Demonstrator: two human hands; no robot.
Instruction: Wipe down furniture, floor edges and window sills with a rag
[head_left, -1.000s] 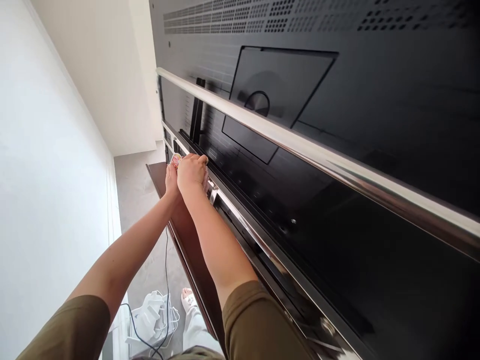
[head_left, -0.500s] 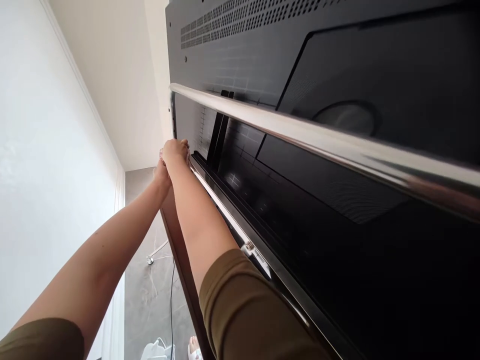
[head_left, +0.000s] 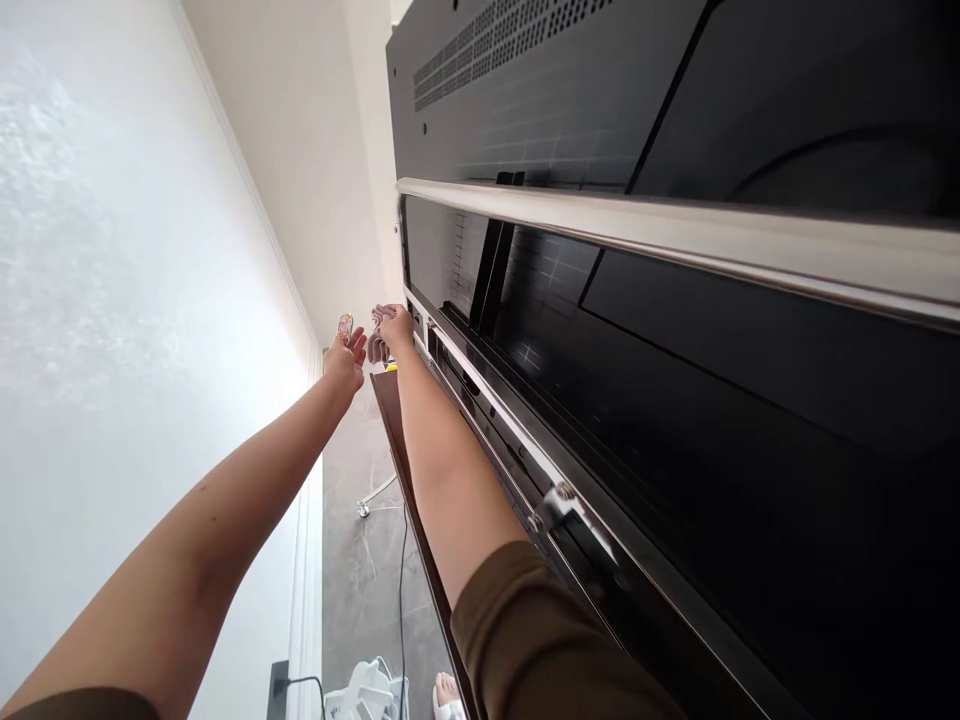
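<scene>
Both my arms stretch out along the back of a big black display panel (head_left: pixel 675 330). My left hand (head_left: pixel 346 358) is off the panel toward the wall, fingers pinched on a small pink patterned object (head_left: pixel 345 325). My right hand (head_left: pixel 395 327) is closed at the panel's far lower corner, beside the silver rail (head_left: pixel 480 400). Something pinkish (head_left: pixel 377 346) shows under its fingers; I cannot make out what it is. A brown wooden ledge (head_left: pixel 397 440) runs below my right forearm.
A chrome bar (head_left: pixel 675 235) crosses the panel's back, with a metal bracket (head_left: pixel 559 498) low on the rail. A white wall (head_left: pixel 112 300) stands close on the left. Below on the grey floor are a black cable (head_left: pixel 401 580), a caster leg (head_left: pixel 365 507), white bags (head_left: pixel 367 698) and a sandalled foot (head_left: pixel 448 695).
My hands were together at the rail; now the left hand has come away to the left with the pink object. Both hands reach farther along the panel, and the view has shifted.
</scene>
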